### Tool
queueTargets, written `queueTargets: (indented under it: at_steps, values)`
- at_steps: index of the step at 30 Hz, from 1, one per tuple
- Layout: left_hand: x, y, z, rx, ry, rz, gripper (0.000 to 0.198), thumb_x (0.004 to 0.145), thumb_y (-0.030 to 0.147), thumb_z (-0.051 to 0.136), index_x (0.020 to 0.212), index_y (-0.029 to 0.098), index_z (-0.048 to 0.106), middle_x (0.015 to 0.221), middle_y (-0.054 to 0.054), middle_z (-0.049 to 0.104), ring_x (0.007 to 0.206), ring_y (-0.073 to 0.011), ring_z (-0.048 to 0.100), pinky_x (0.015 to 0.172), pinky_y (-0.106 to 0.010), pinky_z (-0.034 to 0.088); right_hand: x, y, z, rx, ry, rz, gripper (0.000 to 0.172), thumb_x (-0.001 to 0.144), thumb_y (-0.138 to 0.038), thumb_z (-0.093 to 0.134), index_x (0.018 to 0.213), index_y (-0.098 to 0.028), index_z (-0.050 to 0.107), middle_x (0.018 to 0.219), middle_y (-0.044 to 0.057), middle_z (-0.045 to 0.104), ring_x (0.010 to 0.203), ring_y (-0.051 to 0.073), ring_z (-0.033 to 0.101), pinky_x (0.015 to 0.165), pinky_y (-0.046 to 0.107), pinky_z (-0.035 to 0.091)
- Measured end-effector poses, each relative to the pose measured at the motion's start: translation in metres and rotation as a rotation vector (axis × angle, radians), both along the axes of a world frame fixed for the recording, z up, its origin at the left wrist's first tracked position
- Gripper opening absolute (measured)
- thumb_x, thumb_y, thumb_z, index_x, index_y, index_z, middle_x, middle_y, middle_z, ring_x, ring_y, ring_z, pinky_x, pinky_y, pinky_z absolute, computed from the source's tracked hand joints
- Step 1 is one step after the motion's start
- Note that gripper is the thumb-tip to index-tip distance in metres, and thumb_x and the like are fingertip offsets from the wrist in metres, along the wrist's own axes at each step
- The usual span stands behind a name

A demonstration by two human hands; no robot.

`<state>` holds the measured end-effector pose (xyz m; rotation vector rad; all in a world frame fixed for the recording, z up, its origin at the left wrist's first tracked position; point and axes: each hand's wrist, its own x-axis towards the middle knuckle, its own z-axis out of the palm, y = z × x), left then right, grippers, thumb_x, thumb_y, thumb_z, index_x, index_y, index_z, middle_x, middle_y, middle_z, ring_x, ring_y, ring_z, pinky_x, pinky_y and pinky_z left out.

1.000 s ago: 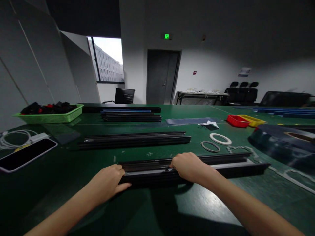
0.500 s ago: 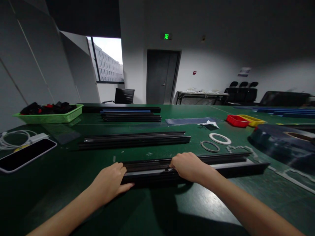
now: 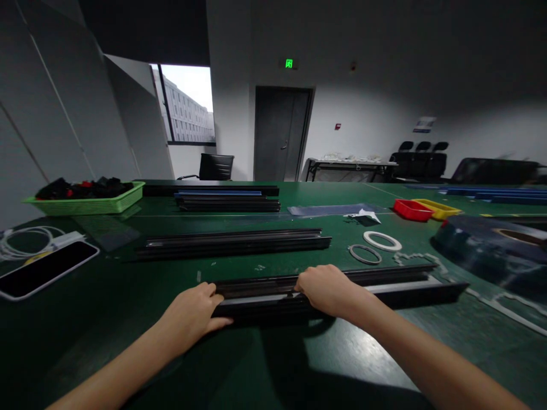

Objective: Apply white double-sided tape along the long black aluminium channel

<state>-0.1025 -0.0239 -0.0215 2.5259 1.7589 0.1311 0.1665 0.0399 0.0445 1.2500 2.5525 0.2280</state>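
Observation:
A long black channel-shaped profile (image 3: 265, 309) lies crosswise on the green table, with a pale strip (image 3: 399, 286) along its inside. My left hand (image 3: 194, 310) grips the profile's left end, thumb along the front wall and fingers over the top. Curled closed, my right hand (image 3: 325, 289) rests at the middle of the profile, fingertips down in its channel. A small dark bit shows under those fingertips; what it is I cannot make out. Behind lies another black profile (image 3: 235, 244), apart from both hands.
On the left are a phone (image 3: 49, 270), a white cable (image 3: 29, 239) and a green basket (image 3: 89, 202) of dark parts. Two tape rings (image 3: 382, 241), a large film roll (image 3: 482, 250) and red (image 3: 412, 210) and yellow (image 3: 444, 211) trays are right. More profiles (image 3: 228, 203) lie behind.
The fingers of my left hand have shifted slightly over the profile's end. My right hand and the profile look almost unmoved.

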Motion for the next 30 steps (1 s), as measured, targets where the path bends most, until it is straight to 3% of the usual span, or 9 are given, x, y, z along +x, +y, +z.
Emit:
queueTargets:
  at_steps: [10, 19, 30]
  values:
    - [0.0004, -0.0015, 0.0020, -0.078, -0.119, -0.058, 0.041, 0.085, 0.052, 0.042, 0.105, 0.023, 0.063, 0.107, -0.006, 0.063, 0.100, -0.0221, 0.055, 0.092, -0.037, 0.041, -0.0009, -0.0023, 0.0029, 0.001, -0.004, -0.020, 0.030, 0.072, -0.008, 0.046, 0.089, -0.018, 0.070, 0.088, 0.012, 0.070, 0.080, 0.026, 0.065, 0.065, 0.034, 0.046]
    - [-0.0005, -0.0012, 0.0015, -0.102, -0.107, 0.002, 0.044, 0.083, 0.055, 0.043, 0.103, 0.022, 0.065, 0.105, -0.008, 0.065, 0.102, -0.0235, 0.057, 0.094, -0.037, 0.040, 0.0008, 0.0015, 0.0029, 0.048, -0.014, -0.062, 0.026, 0.074, -0.011, 0.046, 0.081, -0.018, 0.070, 0.085, 0.013, 0.070, 0.078, 0.028, 0.066, 0.064, 0.037, 0.048]
    - [-0.0024, -0.0074, 0.0063, -0.169, -0.016, 0.126, 0.035, 0.081, 0.045, 0.052, 0.097, 0.017, 0.066, 0.094, -0.011, 0.067, 0.091, -0.0256, 0.062, 0.086, -0.038, 0.044, 0.0005, 0.0012, -0.0026, 0.046, -0.018, -0.046, 0.027, 0.073, -0.008, 0.045, 0.081, -0.017, 0.069, 0.085, 0.013, 0.070, 0.079, 0.026, 0.066, 0.066, 0.036, 0.048]
